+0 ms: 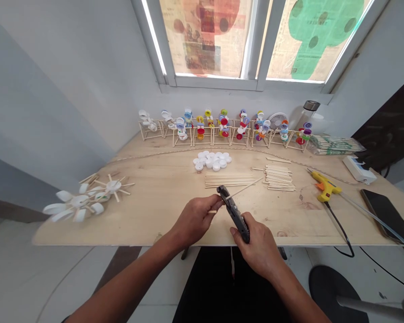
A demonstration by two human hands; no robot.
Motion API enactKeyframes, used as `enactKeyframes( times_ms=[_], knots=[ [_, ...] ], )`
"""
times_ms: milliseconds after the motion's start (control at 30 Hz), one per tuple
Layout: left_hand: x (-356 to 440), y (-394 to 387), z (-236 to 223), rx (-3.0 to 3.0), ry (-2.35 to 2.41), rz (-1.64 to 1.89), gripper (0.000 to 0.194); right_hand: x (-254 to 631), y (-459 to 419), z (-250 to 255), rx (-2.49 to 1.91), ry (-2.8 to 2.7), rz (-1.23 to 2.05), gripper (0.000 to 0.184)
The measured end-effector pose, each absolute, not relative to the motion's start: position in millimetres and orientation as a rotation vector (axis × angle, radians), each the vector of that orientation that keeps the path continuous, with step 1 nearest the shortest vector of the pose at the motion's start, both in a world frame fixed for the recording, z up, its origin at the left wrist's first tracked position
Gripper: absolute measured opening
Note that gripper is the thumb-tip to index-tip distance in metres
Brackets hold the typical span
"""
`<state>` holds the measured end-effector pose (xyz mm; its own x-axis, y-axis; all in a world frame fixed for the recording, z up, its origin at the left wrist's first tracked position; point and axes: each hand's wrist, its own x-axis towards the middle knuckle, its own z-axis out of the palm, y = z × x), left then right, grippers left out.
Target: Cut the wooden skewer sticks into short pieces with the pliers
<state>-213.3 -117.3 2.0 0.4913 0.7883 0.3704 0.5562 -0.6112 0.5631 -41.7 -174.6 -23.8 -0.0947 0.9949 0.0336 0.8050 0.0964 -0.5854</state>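
Observation:
My left hand (195, 219) is closed around a thin wooden stick (245, 188), which slants up to the right across the front of the table. A short end of pale stick also pokes out beneath its fingers. My right hand (260, 244) grips a dark grey pliers-like cutter (236, 216) by its handles. The cutter's head lies against the stick, right beside my left fingertips; whether its jaws are closed I cannot tell. Just beyond lie a bundle of long sticks (227, 180), a pile of shorter cut sticks (278, 177) and a cluster of white bottle caps (212, 160).
Stick-and-cap wheels (80, 201) lie at the left. Along the back stand several small stick frames with coloured caps (224, 130). To the right are a yellow glue gun (328, 187) with its cord, a phone (387, 215), a power strip (359, 169) and bagged sticks (336, 145).

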Motion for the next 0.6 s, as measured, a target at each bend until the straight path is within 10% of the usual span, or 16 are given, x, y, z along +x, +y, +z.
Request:
enactKeyframes(
  times_ms=[600],
  knots=[
    [-213.0,-108.9,-5.1,2.323,1.272,0.873,0.021,-47.1,-161.7,-31.7,-1.829,-1.998,0.508,0.013]
  ],
)
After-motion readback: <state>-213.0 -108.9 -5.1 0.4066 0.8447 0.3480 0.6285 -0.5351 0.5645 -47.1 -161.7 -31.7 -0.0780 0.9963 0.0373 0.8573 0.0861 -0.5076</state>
